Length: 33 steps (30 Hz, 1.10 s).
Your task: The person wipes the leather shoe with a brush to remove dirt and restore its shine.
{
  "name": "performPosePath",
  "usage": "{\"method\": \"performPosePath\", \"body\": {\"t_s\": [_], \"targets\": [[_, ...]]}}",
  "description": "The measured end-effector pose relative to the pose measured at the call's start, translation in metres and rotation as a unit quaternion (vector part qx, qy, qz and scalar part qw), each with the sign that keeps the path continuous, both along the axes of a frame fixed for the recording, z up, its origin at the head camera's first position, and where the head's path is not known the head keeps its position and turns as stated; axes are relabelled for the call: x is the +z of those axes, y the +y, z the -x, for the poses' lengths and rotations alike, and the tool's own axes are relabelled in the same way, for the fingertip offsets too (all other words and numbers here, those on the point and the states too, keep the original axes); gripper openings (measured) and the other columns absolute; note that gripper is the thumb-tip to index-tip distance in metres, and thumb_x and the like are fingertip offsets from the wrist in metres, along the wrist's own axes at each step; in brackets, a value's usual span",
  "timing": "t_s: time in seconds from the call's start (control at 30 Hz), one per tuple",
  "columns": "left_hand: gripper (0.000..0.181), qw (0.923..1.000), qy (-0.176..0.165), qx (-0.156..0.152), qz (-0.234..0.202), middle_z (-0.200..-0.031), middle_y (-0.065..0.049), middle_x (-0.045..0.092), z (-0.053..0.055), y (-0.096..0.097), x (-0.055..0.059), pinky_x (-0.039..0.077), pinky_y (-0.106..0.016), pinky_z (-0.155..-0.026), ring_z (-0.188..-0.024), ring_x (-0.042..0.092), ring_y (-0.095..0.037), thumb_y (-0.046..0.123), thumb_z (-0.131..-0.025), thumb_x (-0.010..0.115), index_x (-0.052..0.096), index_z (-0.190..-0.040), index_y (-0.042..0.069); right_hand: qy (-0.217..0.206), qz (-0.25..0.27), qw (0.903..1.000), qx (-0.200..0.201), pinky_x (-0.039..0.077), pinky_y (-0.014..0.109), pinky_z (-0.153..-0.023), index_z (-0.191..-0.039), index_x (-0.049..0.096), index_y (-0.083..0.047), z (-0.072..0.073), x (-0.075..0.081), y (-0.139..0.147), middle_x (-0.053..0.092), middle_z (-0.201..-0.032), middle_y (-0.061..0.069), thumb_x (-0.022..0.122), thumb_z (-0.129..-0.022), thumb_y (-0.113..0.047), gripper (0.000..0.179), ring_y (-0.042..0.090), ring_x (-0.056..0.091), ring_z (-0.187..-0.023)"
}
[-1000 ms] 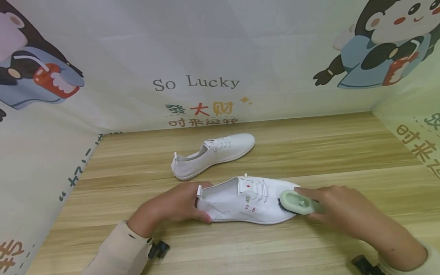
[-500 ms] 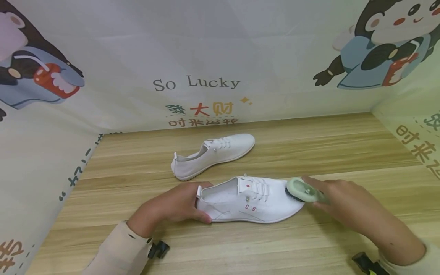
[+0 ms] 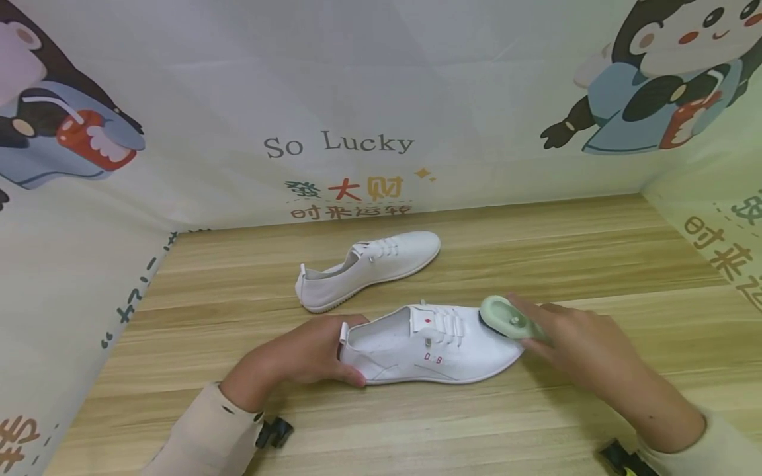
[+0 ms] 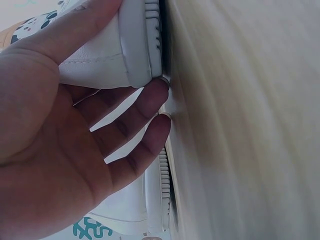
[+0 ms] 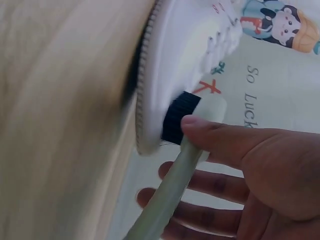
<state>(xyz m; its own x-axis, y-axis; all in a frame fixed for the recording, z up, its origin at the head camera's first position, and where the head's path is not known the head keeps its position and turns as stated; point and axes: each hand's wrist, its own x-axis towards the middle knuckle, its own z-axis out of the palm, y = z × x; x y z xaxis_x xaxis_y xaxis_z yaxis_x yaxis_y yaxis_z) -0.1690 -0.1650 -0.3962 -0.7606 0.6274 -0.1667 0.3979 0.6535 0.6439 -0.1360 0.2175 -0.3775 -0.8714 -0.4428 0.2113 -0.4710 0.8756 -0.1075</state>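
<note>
White near shoe (image 3: 452, 357), sole down on the wood-grain surface (image 3: 565, 264), lies across the lower middle of the head view, toe to the right and heel to the left. The left hand (image 3: 315, 347) grips its heel, thumb along the near side; in the left wrist view two other fingers lie clear of the shoe, tips close to the surface. The right hand (image 3: 577, 337) pinches a pale green brush (image 3: 506, 317) by its handle, thumb on top, and the dark bristles (image 5: 180, 117) touch the toe of the shoe, toward its far edge. The far shoe (image 3: 381, 268), also sole down with toe to the right, stands behind; a narrow strip of surface separates the pair, tightest near the far shoe's heel, where the left hand is close by. Beyond both toes a broad stretch of surface runs to the right-hand panel (image 3: 708, 198). Another wide band lies on the near side, between the forearms, reaching the lower frame edge. At the back the surface ends against a printed backdrop (image 3: 506, 132), near the far shoe but apart from it
</note>
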Motion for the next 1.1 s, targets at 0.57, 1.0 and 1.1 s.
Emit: {"method": "performPosePath", "body": {"t_s": [0.57, 1.0, 1.1], "targets": [[0.053, 1.0, 0.006, 0.0, 0.003, -0.097, 0.014, 0.065, 0.0, 0.0, 0.0, 0.048, -0.026, -0.084, -0.088, 0.058, -0.007, 0.031, -0.071, 0.091, 0.064, -0.116, 0.02, -0.066, 0.013, 0.9968, 0.042, 0.057, 0.046, -0.069, -0.133, 0.065, -0.021, -0.005, 0.003, -0.002, 0.075, -0.107, 0.009, 0.085, -0.079, -0.027, 0.058, 0.026, 0.072, -0.091], [0.054, 1.0, 0.0, -0.002, -0.005, -0.098, 0.015, 0.066, 0.001, 0.001, -0.001, 0.048, -0.026, -0.086, -0.089, 0.059, -0.006, 0.029, -0.071, 0.091, 0.064, -0.117, 0.021, -0.102, -0.03, 0.9943, -0.007, 0.054, 0.045, -0.066, -0.134, 0.064, -0.017, -0.001, 0.011, 0.02, 0.074, -0.108, 0.012, 0.086, -0.078, -0.026, 0.061, 0.025, 0.07, -0.089], [0.054, 1.0, -0.001, -0.003, -0.008, -0.099, 0.015, 0.066, 0.0, 0.0, -0.001, 0.048, -0.026, -0.086, -0.09, 0.059, -0.006, 0.029, -0.071, 0.091, 0.064, -0.117, 0.021, -0.085, -0.034, 0.9957, -0.013, 0.055, 0.047, -0.066, -0.136, 0.063, -0.015, 0.001, 0.012, 0.02, 0.074, -0.106, 0.013, 0.085, -0.079, -0.024, 0.061, 0.026, 0.07, -0.086]]}}
